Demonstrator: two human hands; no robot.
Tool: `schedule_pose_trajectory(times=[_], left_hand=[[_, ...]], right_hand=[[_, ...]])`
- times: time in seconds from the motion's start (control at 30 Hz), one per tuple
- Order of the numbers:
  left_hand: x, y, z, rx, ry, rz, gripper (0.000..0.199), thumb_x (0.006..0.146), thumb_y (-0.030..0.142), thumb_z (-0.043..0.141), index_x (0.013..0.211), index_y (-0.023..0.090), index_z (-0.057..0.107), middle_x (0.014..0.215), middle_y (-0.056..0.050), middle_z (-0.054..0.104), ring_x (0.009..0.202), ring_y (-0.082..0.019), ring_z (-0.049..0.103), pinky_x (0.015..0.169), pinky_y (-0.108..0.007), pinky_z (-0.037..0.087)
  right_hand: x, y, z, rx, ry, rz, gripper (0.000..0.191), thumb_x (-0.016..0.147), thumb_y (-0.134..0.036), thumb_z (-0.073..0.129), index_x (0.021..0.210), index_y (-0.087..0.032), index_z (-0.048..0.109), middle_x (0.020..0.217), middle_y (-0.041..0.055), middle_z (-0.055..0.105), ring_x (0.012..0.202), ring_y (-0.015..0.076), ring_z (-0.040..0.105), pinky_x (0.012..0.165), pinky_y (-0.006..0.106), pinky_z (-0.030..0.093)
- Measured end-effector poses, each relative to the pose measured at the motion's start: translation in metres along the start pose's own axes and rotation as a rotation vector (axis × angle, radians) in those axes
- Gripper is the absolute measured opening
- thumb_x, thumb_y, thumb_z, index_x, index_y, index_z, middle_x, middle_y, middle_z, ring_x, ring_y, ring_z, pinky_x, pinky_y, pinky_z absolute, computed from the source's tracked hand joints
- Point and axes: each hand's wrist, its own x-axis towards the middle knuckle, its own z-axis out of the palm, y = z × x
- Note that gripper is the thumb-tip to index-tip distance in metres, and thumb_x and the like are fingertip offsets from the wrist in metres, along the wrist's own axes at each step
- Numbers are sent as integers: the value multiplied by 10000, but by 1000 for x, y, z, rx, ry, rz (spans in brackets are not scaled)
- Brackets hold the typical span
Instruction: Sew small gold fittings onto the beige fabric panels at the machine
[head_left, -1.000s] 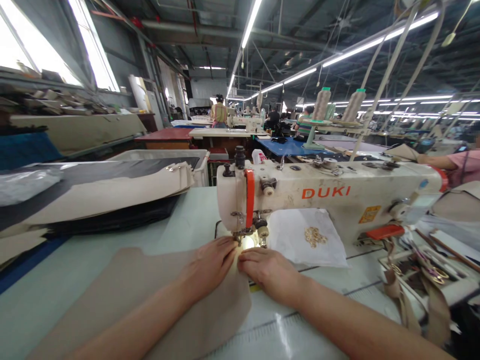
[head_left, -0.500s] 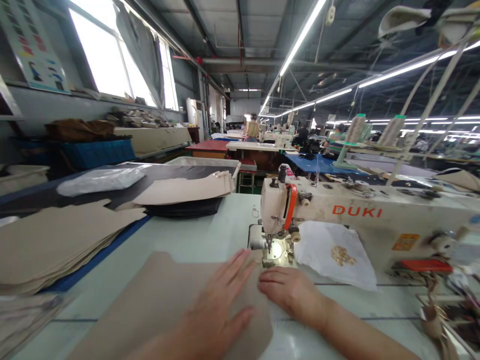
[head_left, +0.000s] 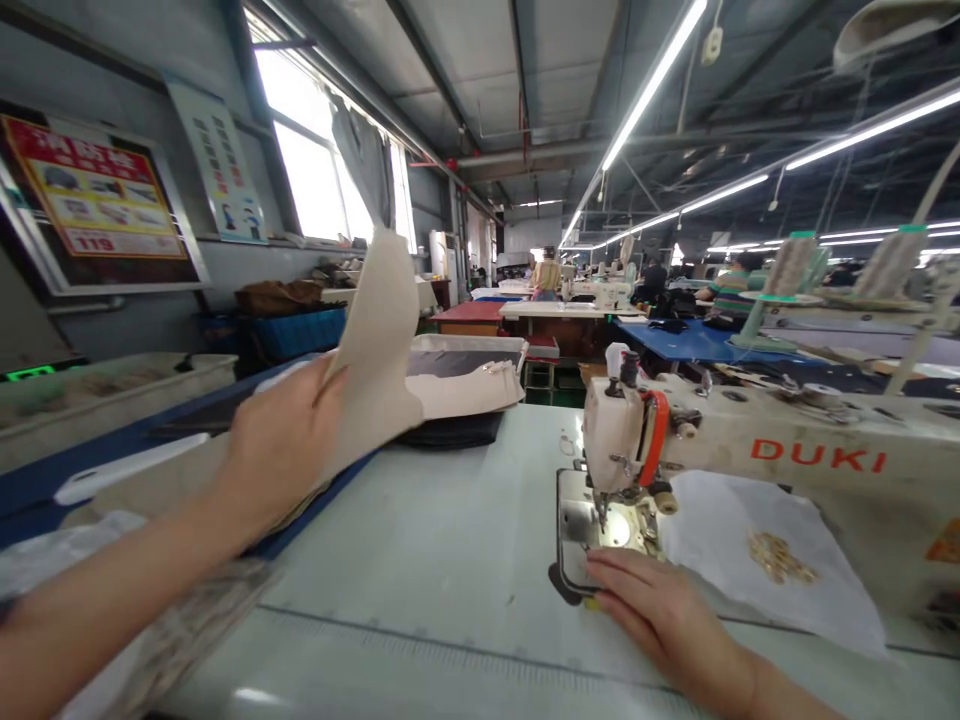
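The left hand (head_left: 281,445), gripping a flat beige panel (head_left: 377,335), had swung clear of the white sewing machine (head_left: 619,425); the right hand (head_left: 667,615) lay loose.

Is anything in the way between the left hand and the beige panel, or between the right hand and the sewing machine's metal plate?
Nothing visible in either case: the left hand grips the beige panel directly, and the right hand has its fingertips at the near edge of the metal plate.

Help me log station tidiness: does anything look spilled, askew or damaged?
Nothing looks clearly damaged or spilled. One slight oddity: small gold-coloured pieces lie loose on a white cloth by the sewing machine, though they are heaped together rather than scattered.
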Motion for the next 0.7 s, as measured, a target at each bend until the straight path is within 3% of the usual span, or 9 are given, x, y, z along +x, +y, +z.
schedule_pose_trajectory(times=[0.03, 0.1, 0.17, 0.2, 0.3, 0.4, 0.53, 0.7], left_hand=[[21, 6, 7, 58, 12, 69, 449, 922, 367, 241, 1325, 249, 399, 1108, -54, 639, 1031, -305, 563, 906, -471, 435], [49, 17, 33, 67, -72, 179, 438, 927, 317, 234, 1320, 225, 405, 1243, -51, 568, 1147, -268, 494, 978, -414, 393], [60, 22, 71, 54, -208, 153, 420, 933, 254, 222, 1296, 221, 432, 1289, -44, 533, 1202, -232, 450, 1026, -388, 345], [60, 23, 92, 49, -301, 118, 412, 937, 229, 224, 1287, 203, 439, 1312, -49, 513, 1235, -222, 414, 1048, -394, 311], [47, 19, 148, 57, -432, 27, 346, 942, 245, 312, 1197, 134, 517, 1248, -97, 556, 1196, -253, 455, 1012, -479, 324], [34, 8, 182, 71, -506, -58, 377, 885, 352, 493, 1202, 147, 511, 1299, -125, 502, 1195, -281, 461, 985, -541, 339], [32, -2, 187, 62, -552, -91, 454, 870, 407, 465, 1272, 198, 463, 1403, -126, 408, 1300, -295, 344, 1034, -507, 289], [16, 6, 155, 46, -510, -62, 504, 864, 387, 403, 1307, 147, 422, 1412, -119, 399, 1309, -235, 343, 1065, -377, 278]], right_hand=[[0, 0, 0, -7, -13, -3, 254, 916, -238, 432, 1081, -199, 621, 1053, 76, 674, 963, 174, 641, 846, 279, 534], [0, 2, 0, -22, -31, -10, 252, 913, -223, 431, 1075, -201, 623, 1053, 70, 676, 963, 165, 642, 844, 254, 530], [0, 5, 0, -38, -55, -14, 248, 908, -214, 439, 1073, -203, 623, 1058, 66, 676, 967, 155, 643, 845, 224, 523], [0, 7, 0, -46, -64, -18, 245, 905, -214, 444, 1070, -201, 624, 1057, 65, 677, 963, 152, 645, 843, 212, 521], [-1, 14, 4, -69, -77, -50, 237, 897, -219, 460, 1063, -194, 626, 1032, 64, 688, 929, 145, 660, 823, 185, 522], [1, 20, 9, -69, -83, -96, 225, 891, -220, 474, 1051, -197, 630, 1002, 55, 700, 904, 135, 668, 811, 162, 520], [4, 20, 10, -53, -11, -142, 234, 909, -250, 436, 989, -207, 651, 918, 51, 719, 816, 134, 690, 747, 151, 542], [2, 14, 5, -25, -55, -101, 218, 894, -239, 470, 1024, -217, 644, 958, 46, 709, 862, 139, 680, 775, 161, 538]])
